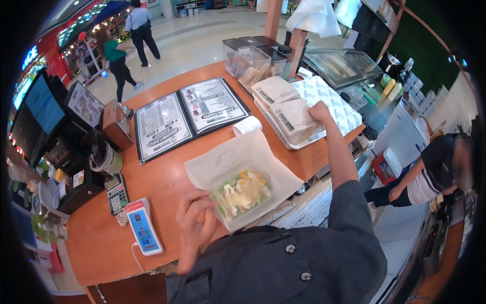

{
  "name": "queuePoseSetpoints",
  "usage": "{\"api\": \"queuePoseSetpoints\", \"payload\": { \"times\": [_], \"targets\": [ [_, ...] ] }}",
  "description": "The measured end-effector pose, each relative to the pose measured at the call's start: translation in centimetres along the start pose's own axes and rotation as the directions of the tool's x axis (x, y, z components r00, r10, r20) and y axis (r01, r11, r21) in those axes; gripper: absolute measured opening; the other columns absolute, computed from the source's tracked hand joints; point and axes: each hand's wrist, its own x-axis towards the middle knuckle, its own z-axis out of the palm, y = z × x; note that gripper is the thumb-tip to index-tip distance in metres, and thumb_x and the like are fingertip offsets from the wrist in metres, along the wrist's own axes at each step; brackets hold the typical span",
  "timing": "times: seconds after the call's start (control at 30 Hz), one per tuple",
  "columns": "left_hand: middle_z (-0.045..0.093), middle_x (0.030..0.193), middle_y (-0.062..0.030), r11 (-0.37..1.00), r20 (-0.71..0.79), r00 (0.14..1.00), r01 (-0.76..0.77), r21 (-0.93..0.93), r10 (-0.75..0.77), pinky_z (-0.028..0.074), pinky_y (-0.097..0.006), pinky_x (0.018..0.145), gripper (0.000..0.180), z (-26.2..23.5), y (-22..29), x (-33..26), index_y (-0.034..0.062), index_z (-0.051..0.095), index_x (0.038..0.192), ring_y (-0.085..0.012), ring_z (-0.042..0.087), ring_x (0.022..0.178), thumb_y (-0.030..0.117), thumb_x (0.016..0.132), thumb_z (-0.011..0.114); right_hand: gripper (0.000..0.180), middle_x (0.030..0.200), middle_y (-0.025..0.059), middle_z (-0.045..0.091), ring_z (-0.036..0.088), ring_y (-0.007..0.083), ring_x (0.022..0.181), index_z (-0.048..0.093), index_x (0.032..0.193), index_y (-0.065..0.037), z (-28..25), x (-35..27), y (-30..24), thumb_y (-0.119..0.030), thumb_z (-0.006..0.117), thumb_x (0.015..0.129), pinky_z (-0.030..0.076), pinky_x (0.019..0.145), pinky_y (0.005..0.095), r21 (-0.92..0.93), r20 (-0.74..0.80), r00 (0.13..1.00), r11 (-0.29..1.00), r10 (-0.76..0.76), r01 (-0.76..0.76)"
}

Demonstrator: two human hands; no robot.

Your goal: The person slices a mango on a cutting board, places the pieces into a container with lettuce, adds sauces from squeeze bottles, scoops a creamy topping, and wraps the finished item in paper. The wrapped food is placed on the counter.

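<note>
A clear plastic bag point(238, 175) holding a box of salad point(242, 193) sits on the near edge of the desk point(167, 187), just in front of the person's chest. The salad already lies inside the bag, and the bag's mouth stands wide and loose toward the far side, so the packing looks partly done: the food is in, the bag is not closed, and nothing else has gone in with it yet.

The left hand point(196, 218) pinches the near left corner of the bag, fingers curled and pressed onto the plastic beside the box. The right hand point(320, 110) is stretched well away from the bag, to the far right, where its fingers close on the top sheet of a stack of printed paper bags point(293, 116) lying in a white tray point(283, 137). So one grip touches the bag and the other is apart from it, busy at the paper stack.

Between the two lies a small curled paper slip point(247, 124). Farther left, an open menu folder point(190, 114) lies flat. Near the left hand are a blue and white payment terminal point(143, 226) and a calculator point(116, 194). Clear tubs point(253, 63) stand at the far edge. Another person point(430, 172) bends down at the right, beyond the desk.
</note>
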Motion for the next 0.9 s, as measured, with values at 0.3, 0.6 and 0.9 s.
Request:
{"api": "queuePoseSetpoints", "payload": {
  "times": [0.3,0.6,0.9],
  "targets": [
    [0.059,0.097,-0.0153,0.998,-0.006,0.999,-0.033,0.047,0.034,0.051,-0.029,0.069,0.015,-1.0,0.5,-0.3,0.0007,0.064,0.082,-0.0224,0.059,0.080,-0.008,0.069,0.061,0.034,0.098,0.0259,0.063,0.060,0.0375,0.095,0.061,0.097,0.003,0.9,0.7,0.8,-0.026,0.055,0.080,0.047,0.082,0.0418,0.093,-0.190,0.979,0.991,-0.079,0.098],
    [0.060,0.097,-0.0118,0.995,0.181,0.982,-0.062,0.079,0.047,0.046,-0.032,0.064,0.023,-0.3,0.6,0.8,0.0029,0.063,0.085,-0.0239,0.058,0.076,-0.010,0.066,0.058,0.049,0.102,0.0126,0.061,0.062,0.0163,0.083,0.047,0.125,0.005,-8.2,-7.7,-9.7,-0.012,0.066,0.084,0.052,0.071,0.0287,0.952,-0.182,0.933,0.180,-0.312,0.246],
    [0.059,0.077,-0.0085,0.995,0.012,0.997,-0.076,0.064,0.076,0.039,-0.029,0.054,0.021,-0.8,-1.1,0.3,0.0033,0.059,0.065,-0.0215,0.052,0.062,-0.013,0.054,0.051,0.012,0.092,0.0113,0.060,0.061,0.0288,0.085,0.057,0.092,-0.004,-3.3,-29.3,-18.1,-0.010,0.060,0.081,0.050,0.068,0.0385,0.236,0.539,-0.010,0.139,-0.842,0.962]
  ]
}}
